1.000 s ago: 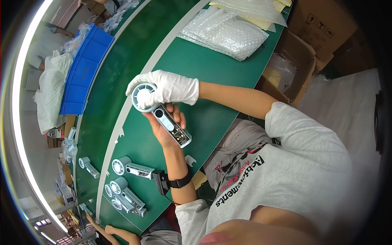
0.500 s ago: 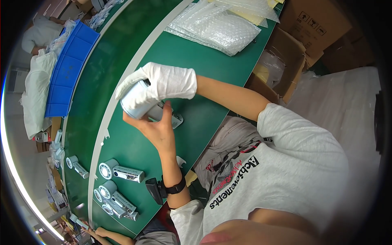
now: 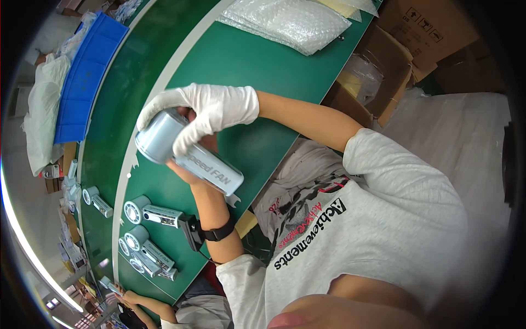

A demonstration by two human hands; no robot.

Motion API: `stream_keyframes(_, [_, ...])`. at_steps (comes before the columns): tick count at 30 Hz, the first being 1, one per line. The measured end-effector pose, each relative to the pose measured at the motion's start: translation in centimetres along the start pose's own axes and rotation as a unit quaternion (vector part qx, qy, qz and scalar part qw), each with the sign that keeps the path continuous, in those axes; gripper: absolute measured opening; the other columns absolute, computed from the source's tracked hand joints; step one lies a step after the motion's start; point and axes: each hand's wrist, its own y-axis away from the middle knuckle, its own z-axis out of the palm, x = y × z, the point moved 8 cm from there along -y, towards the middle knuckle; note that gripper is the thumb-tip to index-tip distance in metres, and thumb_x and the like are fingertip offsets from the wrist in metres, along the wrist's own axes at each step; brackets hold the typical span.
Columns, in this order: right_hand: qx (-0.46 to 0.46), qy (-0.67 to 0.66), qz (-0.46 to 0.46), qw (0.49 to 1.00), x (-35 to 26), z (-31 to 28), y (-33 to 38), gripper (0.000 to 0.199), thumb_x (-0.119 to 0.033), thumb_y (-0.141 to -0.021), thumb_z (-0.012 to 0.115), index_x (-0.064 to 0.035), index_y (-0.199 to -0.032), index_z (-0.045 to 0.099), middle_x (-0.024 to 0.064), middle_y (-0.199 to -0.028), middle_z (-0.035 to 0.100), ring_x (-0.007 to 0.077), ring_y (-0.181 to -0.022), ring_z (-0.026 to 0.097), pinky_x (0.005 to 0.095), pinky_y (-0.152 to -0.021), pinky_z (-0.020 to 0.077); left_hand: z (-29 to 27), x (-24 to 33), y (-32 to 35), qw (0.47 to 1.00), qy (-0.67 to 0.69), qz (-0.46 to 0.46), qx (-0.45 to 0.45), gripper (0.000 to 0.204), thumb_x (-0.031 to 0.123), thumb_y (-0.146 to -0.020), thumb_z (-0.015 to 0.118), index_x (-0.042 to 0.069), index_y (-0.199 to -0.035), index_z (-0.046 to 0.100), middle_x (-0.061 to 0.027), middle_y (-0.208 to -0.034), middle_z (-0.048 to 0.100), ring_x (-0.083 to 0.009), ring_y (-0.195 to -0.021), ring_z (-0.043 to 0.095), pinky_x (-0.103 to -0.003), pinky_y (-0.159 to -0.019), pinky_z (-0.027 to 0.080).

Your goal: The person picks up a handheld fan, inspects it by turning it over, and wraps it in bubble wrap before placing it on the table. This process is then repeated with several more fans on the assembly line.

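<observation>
head view: both hands clamp a pale blue handheld fan (image 3: 189, 153) above the green tabletop (image 3: 257, 66); finished-looking fans (image 3: 150, 214) lie near left.

Counted on and around the green workbench (image 3: 263, 60):

- One handheld fan (image 3: 189, 153) held up in two hands, one white-gloved (image 3: 205, 112), one bare (image 3: 189, 172).
- Four further handheld fans lying on the bench: one (image 3: 150, 215) nearest the wrist, two (image 3: 145, 247) (image 3: 148, 266) below it, one (image 3: 97, 200) on the far strip.
- One blue tray (image 3: 82, 82).
- One stack of bubble-wrap bags (image 3: 285, 22); sheet count not discernible.
- Two open cardboard boxes (image 3: 378, 71) (image 3: 433, 24).
- One black wrist strap (image 3: 216, 233).
</observation>
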Motion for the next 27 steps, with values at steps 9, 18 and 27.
stream_keyframes(9, [0.054, 0.129, -0.173, 0.975, 0.8, 2.4, 5.9, 0.031, -0.011, -0.077, 0.059, -0.0098, -0.108, 0.058, 0.0193, -0.128, 0.037, 0.0285, -0.113, 0.042, 0.0329, -0.095, 0.0339, -3.8, 2.7, -1.2, 0.963, -0.21, 0.087, 0.146, 0.059, 0.049, -0.086, 0.036, 0.002, -0.123, 0.037, -0.0129, -0.116, 0.048, -0.0251, -0.109, 0.046, -0.039, -0.091, 0.041])
stream_keyframes(18, [0.289, 0.116, 0.085, 0.946, 3.4, 3.5, 6.2, 0.065, 0.0, -0.066, 0.059, -0.0083, -0.126, 0.037, 0.0157, -0.118, 0.048, 0.0269, -0.102, 0.053, 0.031, -0.084, 0.0436, -3.1, 5.2, -0.1, 0.845, -0.421, 0.205, 0.257, 0.062, 0.055, -0.085, 0.029, 0.002, -0.114, 0.042, -0.0138, -0.098, 0.054, -0.0237, -0.08, 0.057, -0.038, -0.077, 0.048])
stream_keyframes(27, [0.165, -0.029, 0.157, 0.973, 4.2, 3.6, 6.1, 0.05, -0.005, -0.069, 0.06, -0.0012, -0.115, 0.042, 0.0115, -0.095, 0.055, 0.0236, -0.081, 0.056, 0.0299, -0.068, 0.048, 0.1, 3.3, -1.9, 0.957, -0.258, 0.108, 0.077, 0.068, 0.055, -0.083, 0.036, -0.003, -0.116, 0.04, -0.0154, -0.099, 0.056, -0.0265, -0.083, 0.056, -0.041, -0.08, 0.045])
